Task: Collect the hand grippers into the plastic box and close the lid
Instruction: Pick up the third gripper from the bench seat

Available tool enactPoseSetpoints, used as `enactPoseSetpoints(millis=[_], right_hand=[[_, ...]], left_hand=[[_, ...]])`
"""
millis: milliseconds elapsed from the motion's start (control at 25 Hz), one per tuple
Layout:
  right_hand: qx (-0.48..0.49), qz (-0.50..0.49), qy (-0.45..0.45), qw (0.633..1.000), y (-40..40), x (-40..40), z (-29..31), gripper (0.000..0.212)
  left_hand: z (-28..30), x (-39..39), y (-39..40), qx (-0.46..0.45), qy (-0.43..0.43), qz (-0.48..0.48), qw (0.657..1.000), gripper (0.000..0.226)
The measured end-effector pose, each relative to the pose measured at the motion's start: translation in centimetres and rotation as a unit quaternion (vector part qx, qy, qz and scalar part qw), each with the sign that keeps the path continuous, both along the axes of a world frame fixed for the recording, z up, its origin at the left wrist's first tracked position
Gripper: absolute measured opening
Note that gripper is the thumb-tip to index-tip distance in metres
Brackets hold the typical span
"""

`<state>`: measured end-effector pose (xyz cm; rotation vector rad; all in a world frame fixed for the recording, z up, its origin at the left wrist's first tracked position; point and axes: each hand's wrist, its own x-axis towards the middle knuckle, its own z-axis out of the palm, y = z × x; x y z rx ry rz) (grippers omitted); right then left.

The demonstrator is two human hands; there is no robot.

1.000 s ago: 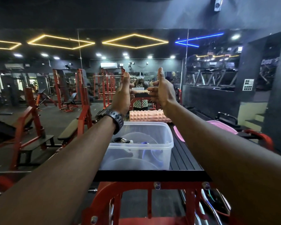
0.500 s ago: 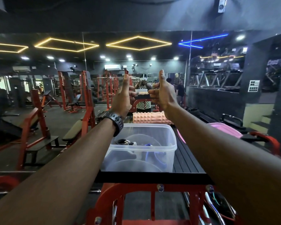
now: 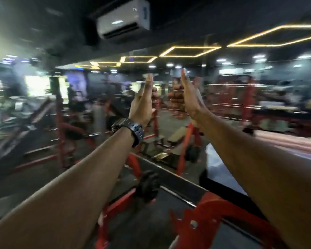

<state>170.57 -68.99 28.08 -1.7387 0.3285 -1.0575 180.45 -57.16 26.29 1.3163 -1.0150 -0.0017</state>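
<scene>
Both arms stretched forward, thumbs up. Left hand (image 3: 143, 103), black wristwatch (image 3: 131, 129) on that wrist, thumb straight up, fingers curled in on nothing. Right hand (image 3: 186, 97) same pose: fist curled, thumb up, nothing in it. Hands near each other, not touching.

Frame heavily motion-blurred and aimed out over the gym floor. Plastic box (image 3: 223, 164) is probably the pale translucent smear at right, just under the right forearm, on the dark bench top (image 3: 221, 184); too blurred to be sure, and most of it is hidden by the arm. Can't see whether anything is inside. Lid not identifiable. No hand grippers visible anywhere in view.

Background: red rack frames (image 3: 187, 141), wall AC unit (image 3: 123, 18), yellow ceiling light strips (image 3: 188, 51), all smeared.

Step, by my read: signal gesture, no manipulation under way. Lid status cannot be judged from this view.

Risks: the head is turned away from the box, so a reach made now would be blind; the right forearm hangs just over the box and could knock or drag it toward the bench edge when lowered. With the view this blurred, any gripper left out on the bench could be missed before closing.
</scene>
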Motion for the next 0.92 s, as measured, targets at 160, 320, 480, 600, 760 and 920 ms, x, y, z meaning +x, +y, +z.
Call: enactPoseSetpoints(millis=[160,320,480,600,760,920], right_hand=[[0.025,0.223,0.012,0.974,15.3,9.8,-0.8,0.076],[0.067,0.421,0.037,0.904,34.2,13.2,-2.4,0.059],[0.071,0.611,0.056,0.786,55.4,9.5,-1.5,0.054],[0.059,0.711,0.038,0.7,68.8,4.4,-2.5,0.052],[0.023,0.82,0.059,0.569,86.0,-5.7,-8.9,0.054],[0.026,0.864,0.084,0.495,96.5,-13.5,-16.0,0.06]], left_hand=[[-0.5,4.4,18.2,-0.029,0.06,0.224,0.972,0.069],[-1.2,1.5,38.5,-0.017,0.07,0.426,0.902,0.08],[-1.8,-9.6,59.6,-0.037,0.048,0.604,0.795,0.079],[-2.5,-19.2,70.7,-0.045,0.032,0.707,0.705,0.078],[-8.7,-33.6,81.5,-0.065,0.022,0.813,0.578,0.075],[-16.0,-43.9,87.4,-0.059,0.04,0.878,0.474,0.08]])
